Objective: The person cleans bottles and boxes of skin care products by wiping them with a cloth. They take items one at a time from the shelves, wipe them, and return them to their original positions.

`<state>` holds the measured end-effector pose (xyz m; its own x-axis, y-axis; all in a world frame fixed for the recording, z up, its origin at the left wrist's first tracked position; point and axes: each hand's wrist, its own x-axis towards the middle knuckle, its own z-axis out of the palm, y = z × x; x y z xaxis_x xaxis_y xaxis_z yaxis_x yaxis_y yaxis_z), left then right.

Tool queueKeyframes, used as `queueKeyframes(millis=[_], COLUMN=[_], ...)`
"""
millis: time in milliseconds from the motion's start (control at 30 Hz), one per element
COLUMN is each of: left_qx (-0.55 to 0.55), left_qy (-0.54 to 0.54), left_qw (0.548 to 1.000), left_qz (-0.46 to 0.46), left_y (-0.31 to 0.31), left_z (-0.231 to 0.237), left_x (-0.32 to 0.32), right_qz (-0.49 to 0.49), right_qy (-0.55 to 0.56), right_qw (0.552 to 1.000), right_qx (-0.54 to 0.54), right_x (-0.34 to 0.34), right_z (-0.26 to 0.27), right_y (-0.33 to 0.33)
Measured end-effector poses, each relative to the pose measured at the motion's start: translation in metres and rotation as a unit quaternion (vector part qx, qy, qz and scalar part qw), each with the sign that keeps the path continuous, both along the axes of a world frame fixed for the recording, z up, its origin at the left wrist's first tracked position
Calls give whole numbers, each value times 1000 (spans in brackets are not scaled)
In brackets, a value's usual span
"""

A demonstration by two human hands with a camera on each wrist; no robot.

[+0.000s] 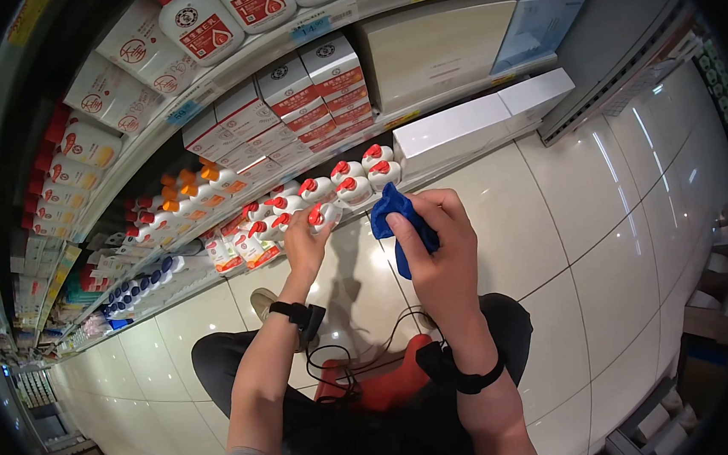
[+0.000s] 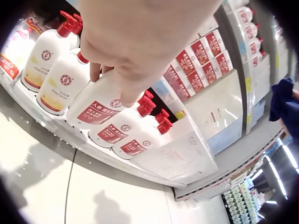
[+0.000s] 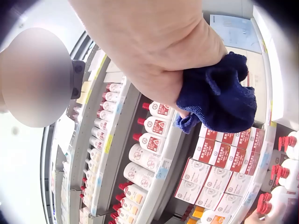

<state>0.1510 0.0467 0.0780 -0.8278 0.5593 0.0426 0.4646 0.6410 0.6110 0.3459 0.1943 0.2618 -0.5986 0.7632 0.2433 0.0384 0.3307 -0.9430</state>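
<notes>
The left hand (image 1: pixel 305 245) grips a white pump bottle (image 1: pixel 324 217) with a red top on the bottom shelf, its fingers round the upper part. In the left wrist view that bottle (image 2: pixel 96 105) shows a red label and stands in a row beside other white bottles. Held up in front of the shelf, the right hand (image 1: pixel 447 247) pinches a crumpled blue cloth (image 1: pixel 400 225) between thumb and fingers. The right wrist view shows the cloth (image 3: pixel 217 95) bunched below the palm, hiding the fingertips.
Red-and-white boxes (image 1: pixel 319 90) stack on the shelf above the bottles. A long white box (image 1: pixel 454 126) lies right of them. Tiled floor (image 1: pixel 517 215) extends along the shelf. A red stool (image 1: pixel 376 376) and black cables (image 1: pixel 333 371) are by the person's legs.
</notes>
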Motion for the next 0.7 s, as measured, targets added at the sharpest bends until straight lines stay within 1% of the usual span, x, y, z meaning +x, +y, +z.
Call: queueKeyframes(millis=[67,133,267,367,500,567,700], left_qx=[-6,-46,-51,-57,-27,-11,15], left_qy=[9,-5,8,3,33,57,105], left_qw=[1000,999,998,998,999,998,993], left_qz=[-1,14,20,33,28,22,53], left_y=[6,13,18,22,23,23,27], left_z=[-10,-20,-51,-58,-57,-53,-37], left_x=[-2,-3,-10,-15,-19,-18,-9], right_qz=[-1,3,13,16,23,30,40], right_qy=[-30,-41,-61,-61,-46,-70,-69], right_qw=[999,999,998,998,999,997,997], right_qx=[-36,-32,-21,-15,-2,-8,-18], right_x=[2,3,5,5,5,4,1], right_z=[7,9,9,6,4,9,8], right_y=[1,2,5,6,7,6,1])
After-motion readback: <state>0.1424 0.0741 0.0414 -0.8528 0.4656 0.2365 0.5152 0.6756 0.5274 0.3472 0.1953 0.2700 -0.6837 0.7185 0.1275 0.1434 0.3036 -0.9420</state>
